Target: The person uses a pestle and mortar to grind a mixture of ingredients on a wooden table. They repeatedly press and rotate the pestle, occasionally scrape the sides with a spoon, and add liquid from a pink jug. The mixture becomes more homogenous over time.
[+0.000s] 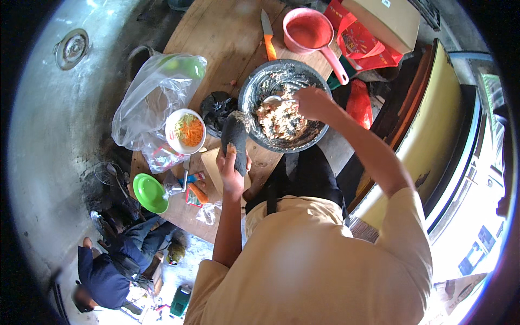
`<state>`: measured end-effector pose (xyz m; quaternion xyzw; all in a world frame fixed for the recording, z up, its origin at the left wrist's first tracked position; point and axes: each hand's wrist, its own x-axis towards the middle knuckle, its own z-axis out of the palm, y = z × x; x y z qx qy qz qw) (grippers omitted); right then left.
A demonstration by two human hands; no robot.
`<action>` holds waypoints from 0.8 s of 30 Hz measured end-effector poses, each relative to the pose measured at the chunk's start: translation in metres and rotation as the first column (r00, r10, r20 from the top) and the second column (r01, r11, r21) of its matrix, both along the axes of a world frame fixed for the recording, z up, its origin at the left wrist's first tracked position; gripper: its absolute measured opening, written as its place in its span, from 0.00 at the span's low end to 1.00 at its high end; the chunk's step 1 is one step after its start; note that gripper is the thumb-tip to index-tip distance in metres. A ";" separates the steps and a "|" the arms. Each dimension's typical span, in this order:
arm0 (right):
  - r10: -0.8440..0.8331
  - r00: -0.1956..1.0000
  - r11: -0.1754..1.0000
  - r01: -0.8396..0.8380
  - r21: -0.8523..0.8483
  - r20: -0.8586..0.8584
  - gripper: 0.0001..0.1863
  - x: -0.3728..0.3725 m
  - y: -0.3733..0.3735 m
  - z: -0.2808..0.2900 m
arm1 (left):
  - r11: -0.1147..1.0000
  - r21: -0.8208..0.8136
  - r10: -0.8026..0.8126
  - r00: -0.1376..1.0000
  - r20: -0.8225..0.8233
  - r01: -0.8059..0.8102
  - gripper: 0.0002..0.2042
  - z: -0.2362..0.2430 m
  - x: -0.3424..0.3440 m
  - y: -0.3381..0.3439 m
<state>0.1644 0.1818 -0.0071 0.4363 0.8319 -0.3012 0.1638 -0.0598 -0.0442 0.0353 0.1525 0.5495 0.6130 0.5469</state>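
My left hand (232,169) is wrapped round a dark stone pestle (234,142), whose upper end carries bits of food and leans by the rim of a large dark stone mortar (310,77). Inside the mortar lies a pale, chunky mixture (283,122), with smears up the wall. My right hand (313,103) reaches over the right side of the mortar and grips a metal spoon (273,100); its bowl rests at the mixture, while the handle is mostly hidden by my fingers. Left of the pestle, a white bowl (172,142) holds shredded orange and pale green vegetables.
On the wooden table (216,32) are an orange-handled knife (269,44), a red dipper (307,31), clear plastic bags (146,108), a black bag (218,111), a green plate (150,193) and a carrot (198,193). A cardboard box (384,24) stands far right. Another person (111,276) is lower left.
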 end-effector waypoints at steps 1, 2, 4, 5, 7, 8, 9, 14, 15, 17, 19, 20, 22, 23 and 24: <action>-0.020 0.999 0.995 0.017 0.095 0.035 0.13 0.008 0.005 0.008 | 1.000 0.018 -0.021 1.000 0.006 0.021 0.21 0.005 -0.007 -0.002; 0.014 0.999 0.993 -0.020 0.113 0.053 0.12 0.015 0.007 0.014 | 0.999 0.041 -0.034 0.999 0.012 0.034 0.21 0.011 -0.014 -0.005; -0.123 0.990 0.960 0.103 0.259 0.062 0.10 0.016 0.016 0.020 | 0.999 -0.003 -0.050 0.999 0.001 0.050 0.22 0.017 -0.024 -0.010; -0.246 0.969 0.905 0.235 0.353 -0.014 0.10 0.012 0.014 0.018 | 0.998 -0.035 -0.046 0.999 0.008 0.046 0.22 0.018 -0.028 -0.011; -0.218 0.974 0.924 0.224 0.310 -0.054 0.11 0.005 0.014 0.015 | 0.996 -0.045 -0.084 0.996 -0.012 0.083 0.22 0.019 -0.035 -0.015; -0.220 0.971 0.925 0.238 0.298 -0.094 0.12 -0.003 0.014 0.012 | 0.995 -0.052 -0.090 0.996 -0.011 0.090 0.21 0.017 -0.036 -0.016; -0.144 0.989 0.952 0.146 0.268 -0.025 0.12 -0.005 0.010 0.012 | 0.994 -0.057 -0.094 0.995 -0.019 0.093 0.21 0.016 -0.037 -0.018; 0.170 0.961 0.965 -0.207 0.160 0.218 0.15 -0.013 0.018 0.029 | 0.996 -0.032 -0.080 0.997 0.014 0.080 0.20 0.010 -0.040 -0.027; 0.116 0.958 0.963 -0.173 0.206 0.262 0.16 -0.020 0.027 0.033 | 0.996 -0.022 -0.090 0.996 0.022 0.090 0.20 0.010 -0.041 -0.028; 0.149 0.979 0.952 -0.180 0.247 0.139 0.16 -0.033 0.034 0.037 | 0.993 -0.034 -0.111 0.994 0.009 0.111 0.20 0.010 -0.041 -0.030; 0.208 0.973 0.941 -0.227 0.253 0.098 0.15 -0.048 0.030 0.035 | 0.993 -0.053 -0.111 0.992 -0.050 0.109 0.20 0.010 -0.042 -0.030; 0.279 0.959 0.929 -0.282 0.238 0.047 0.15 -0.054 0.024 0.031 | 0.991 -0.062 -0.122 0.990 -0.073 0.117 0.20 0.010 -0.042 -0.030; 0.488 0.864 0.856 -0.502 0.124 0.126 0.16 -0.055 0.020 0.025 | 0.986 -0.053 -0.165 0.955 -0.247 0.157 0.19 0.012 -0.042 -0.030; 0.464 0.870 0.858 -0.488 0.160 0.166 0.16 -0.052 0.021 0.021 | 0.990 -0.077 -0.127 0.979 -0.159 0.116 0.20 0.013 -0.041 -0.031; 0.469 0.874 0.855 -0.485 0.186 0.124 0.16 -0.046 0.022 0.018 | 0.994 -0.094 -0.067 0.995 -0.068 0.060 0.22 0.014 -0.040 -0.032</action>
